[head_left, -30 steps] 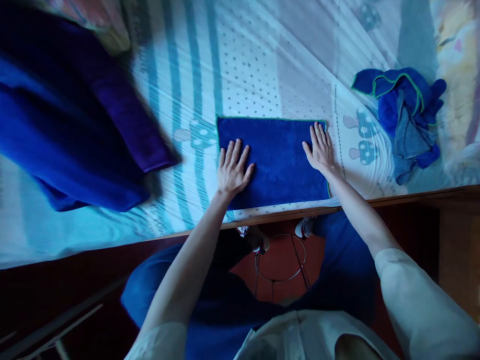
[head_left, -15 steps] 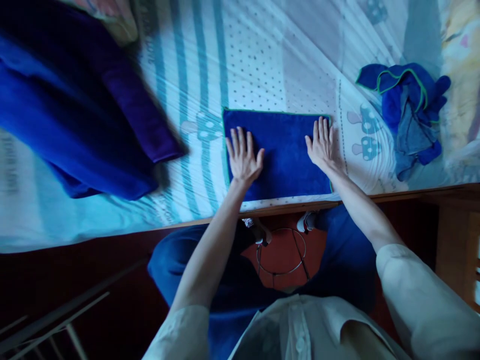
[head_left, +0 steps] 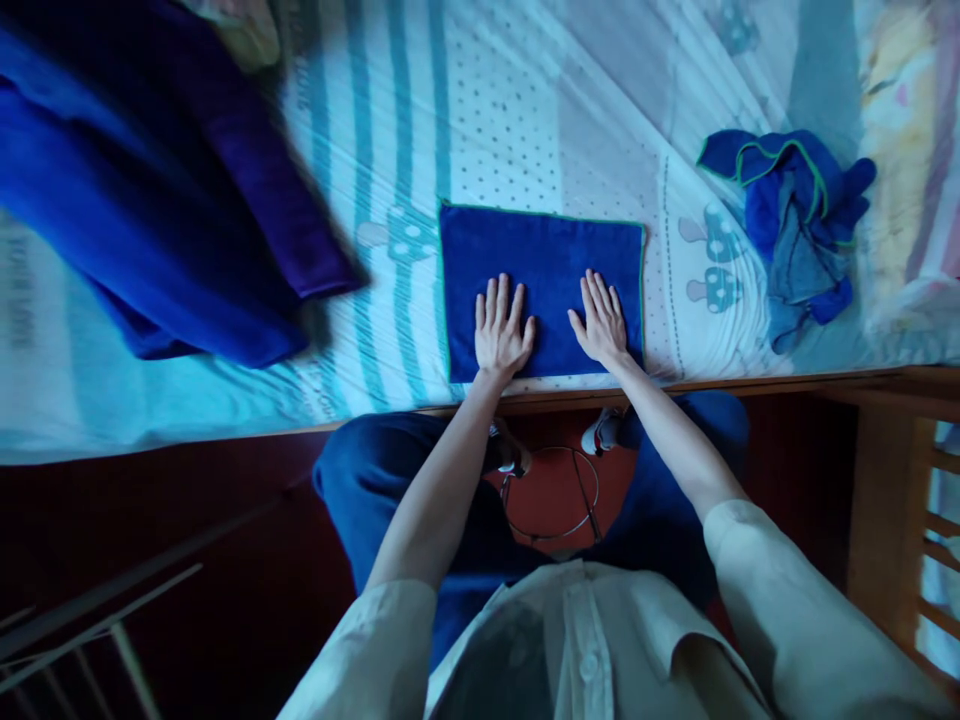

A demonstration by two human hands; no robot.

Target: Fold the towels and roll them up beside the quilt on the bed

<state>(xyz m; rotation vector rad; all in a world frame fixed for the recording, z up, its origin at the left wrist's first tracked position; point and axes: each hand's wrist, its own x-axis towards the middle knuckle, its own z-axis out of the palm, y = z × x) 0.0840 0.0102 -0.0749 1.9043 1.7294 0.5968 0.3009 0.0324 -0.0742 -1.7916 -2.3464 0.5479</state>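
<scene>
A folded blue towel (head_left: pixel 541 250) with a thin green hem is laid flat on the bed (head_left: pixel 615 110), close to the near edge and roughly in the middle of the view. Its long axis runs left to right, parallel to the wooden bed rail (head_left: pixel 787 385). Both hands are pressed palm-down on its near half, fingers spread and pointing toward the far side, nothing being gripped. The left hand (head_left: pixel 501 335) is set a little left of the towel's middle, the right hand (head_left: pixel 600 325) a little right of it, so that the two lie close together and neither is plainly nearer to the cloth. The left and right ends of the towel are left uncovered.

The towel looks soft, with a short plush pile and square corners. The sheet beneath is smooth and thin, printed with stripes, dots and small mushroom figures. A crumpled heap of blue cloths (head_left: pixel 795 220), also green-edged, is seen well apart on the right. A large blue and purple blanket (head_left: pixel 150 210), thick and fleecy, is spread at the far left.
</scene>
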